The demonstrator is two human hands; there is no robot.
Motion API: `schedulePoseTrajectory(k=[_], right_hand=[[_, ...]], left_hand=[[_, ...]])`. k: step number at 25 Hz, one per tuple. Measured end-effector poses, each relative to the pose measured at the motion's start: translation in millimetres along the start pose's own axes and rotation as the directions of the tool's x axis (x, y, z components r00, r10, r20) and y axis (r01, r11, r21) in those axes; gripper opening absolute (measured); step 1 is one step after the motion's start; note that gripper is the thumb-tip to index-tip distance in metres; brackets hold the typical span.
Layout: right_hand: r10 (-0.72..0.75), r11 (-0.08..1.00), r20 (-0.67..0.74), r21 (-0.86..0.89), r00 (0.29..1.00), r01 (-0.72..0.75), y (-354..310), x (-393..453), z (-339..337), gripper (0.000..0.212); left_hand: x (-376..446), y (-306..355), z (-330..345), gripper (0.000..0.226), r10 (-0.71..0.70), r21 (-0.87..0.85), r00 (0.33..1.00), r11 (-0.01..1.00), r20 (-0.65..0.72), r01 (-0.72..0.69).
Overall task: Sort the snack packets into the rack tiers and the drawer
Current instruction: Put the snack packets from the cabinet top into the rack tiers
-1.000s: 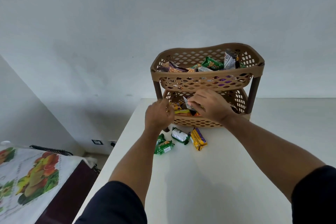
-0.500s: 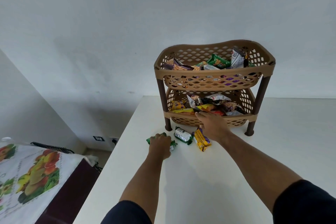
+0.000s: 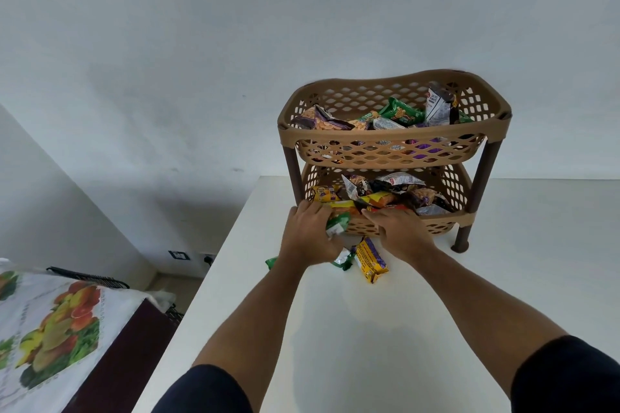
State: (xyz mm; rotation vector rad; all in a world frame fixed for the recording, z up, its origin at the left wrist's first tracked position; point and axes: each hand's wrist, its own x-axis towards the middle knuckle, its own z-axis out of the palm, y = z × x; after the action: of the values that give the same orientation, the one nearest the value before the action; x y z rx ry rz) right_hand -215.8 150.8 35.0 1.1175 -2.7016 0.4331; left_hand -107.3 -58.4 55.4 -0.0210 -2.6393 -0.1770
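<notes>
A green-and-white packet (image 3: 337, 224) is gripped in the left hand (image 3: 307, 235), whose fingers are curled round it, and it is held right at the front rim of the lower tier (image 3: 436, 220), just left of centre in the frame. The opening of that tier lies directly above and behind the packet, so only a short lift over the rim is judged to be needed. The packet's long axis is seen running roughly up and down the frame, tilted a little to the right.

The right hand (image 3: 399, 233) is laid on the same rim just to the right, its fingers stretched forward and nearly straight, touching the packets at the tier's front edge; nothing is seen clamped in it.

Below the two hands, on the white worktop (image 3: 369, 345), a yellow-and-purple packet (image 3: 370, 260) is left lying with its long axis pointing toward the rack, the right hand being the nearer. A second green packet (image 3: 344, 260) lies just beside it, and a green corner (image 3: 271, 262) shows from under the left wrist. The upper tier (image 3: 396, 136) is already well filled. No drawer can be seen.
</notes>
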Motion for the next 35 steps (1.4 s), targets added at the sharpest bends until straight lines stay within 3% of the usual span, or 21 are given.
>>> schedulePoseTrajectory(k=[3, 10, 17, 22, 30, 33, 35], right_hand=[[-0.003, 1.0, -0.013, -0.018, 1.0, 0.002, -1, -1, 3, 0.053], [-0.002, 0.988, -0.129, -0.152, 0.992, -0.018, -7, -11, 3, 0.05], [-0.023, 0.969, -0.154, -0.246, 0.988, -0.016, -11, -11, -2, 0.045], [0.006, 0.978, -0.159, -0.206, 0.987, -0.04, -13, -13, -7, 0.04], [0.047, 0.979, -0.149, -0.188, 0.988, -0.075, -22, -19, -10, 0.037], [0.058, 0.983, -0.179, -0.161, 0.982, -0.088, -28, -26, -8, 0.036], [0.044, 0.988, -0.167, -0.138, 0.985, -0.067, -34, -31, -2, 0.03]], left_hand=[[25, 13, -5, 0.052, 0.046, -0.017, 0.993, 0.999, -0.105, -0.048], [63, 20, 0, 0.05, -0.107, -0.026, 0.984, 0.993, 0.142, 0.112], [79, 30, 1, 0.062, -0.221, -0.154, 0.953, 0.955, 0.207, 0.255], [59, 26, 5, 0.037, -0.23, -0.104, 0.962, 0.964, 0.147, 0.246], [8, 7, 2, 0.021, -0.266, -0.024, 0.959, 0.963, 0.099, 0.27], [-7, 1, 2, 0.034, -0.303, 0.004, 0.943, 0.952, 0.14, 0.306], [-19, -7, 4, 0.054, -0.351, 0.079, 0.896, 0.936, 0.272, 0.343]])
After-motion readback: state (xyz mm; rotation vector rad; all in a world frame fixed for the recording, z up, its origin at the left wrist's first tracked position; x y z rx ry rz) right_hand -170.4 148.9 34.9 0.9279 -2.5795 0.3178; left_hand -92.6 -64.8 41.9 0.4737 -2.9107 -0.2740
